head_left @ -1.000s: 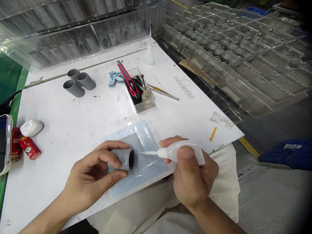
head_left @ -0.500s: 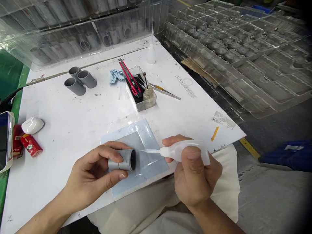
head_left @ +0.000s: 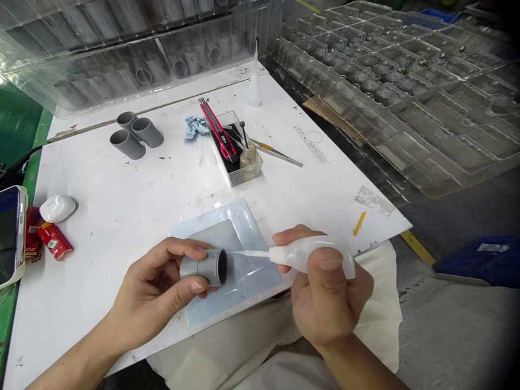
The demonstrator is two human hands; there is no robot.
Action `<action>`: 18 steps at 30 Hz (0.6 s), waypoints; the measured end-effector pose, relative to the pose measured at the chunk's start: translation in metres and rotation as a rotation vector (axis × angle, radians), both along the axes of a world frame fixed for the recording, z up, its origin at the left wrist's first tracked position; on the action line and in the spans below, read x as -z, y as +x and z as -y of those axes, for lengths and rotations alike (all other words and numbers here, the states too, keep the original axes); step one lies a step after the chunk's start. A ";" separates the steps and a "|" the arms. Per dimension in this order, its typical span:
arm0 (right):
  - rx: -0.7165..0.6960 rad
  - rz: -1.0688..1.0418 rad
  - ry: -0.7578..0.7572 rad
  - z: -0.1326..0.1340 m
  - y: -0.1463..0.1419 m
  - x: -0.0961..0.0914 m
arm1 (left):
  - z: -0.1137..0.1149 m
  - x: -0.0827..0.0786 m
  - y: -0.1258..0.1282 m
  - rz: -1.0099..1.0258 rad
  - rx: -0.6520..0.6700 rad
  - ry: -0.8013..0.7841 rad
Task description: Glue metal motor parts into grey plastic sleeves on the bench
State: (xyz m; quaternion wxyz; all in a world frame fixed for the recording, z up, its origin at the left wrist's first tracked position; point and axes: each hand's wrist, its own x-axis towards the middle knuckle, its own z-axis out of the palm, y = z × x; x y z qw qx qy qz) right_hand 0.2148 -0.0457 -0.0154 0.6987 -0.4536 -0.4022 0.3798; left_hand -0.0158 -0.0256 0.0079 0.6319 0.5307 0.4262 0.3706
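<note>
Between the fingers and thumb of my left hand (head_left: 150, 295) is a short grey plastic tube (head_left: 203, 268), lying sideways with its open end facing right. My right hand (head_left: 329, 292) is wrapped round a translucent white squeeze bottle (head_left: 304, 254), held nearly level. Its long thin nozzle points left, the tip close to the tube's open rim; I cannot tell whether they touch. Below both hands a light-blue mat (head_left: 249, 230) with a grey patch lies on the white table (head_left: 134, 216).
Three grey tubes (head_left: 128, 143) stand farther back. A small clear box (head_left: 246, 174) carries a red utility knife (head_left: 219, 132) and a little jar; tweezers (head_left: 280, 154) lie beside it. A second squeeze bottle (head_left: 253, 89) stands behind. Clear plastic trays (head_left: 426, 108) are at right, a phone (head_left: 12, 233) at left.
The grey tube has turned a little about its long axis in my left fingers, and the fingertips have shifted on it. The bottle stays at the tube's open end.
</note>
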 end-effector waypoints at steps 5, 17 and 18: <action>0.018 -0.014 0.011 0.000 -0.002 0.002 | 0.000 0.001 -0.001 -0.011 0.001 0.007; -0.017 0.026 0.007 0.003 0.003 0.002 | -0.001 0.001 0.002 0.008 0.000 0.009; -0.023 0.025 -0.001 0.003 0.004 0.002 | -0.001 0.002 0.002 0.001 -0.002 0.009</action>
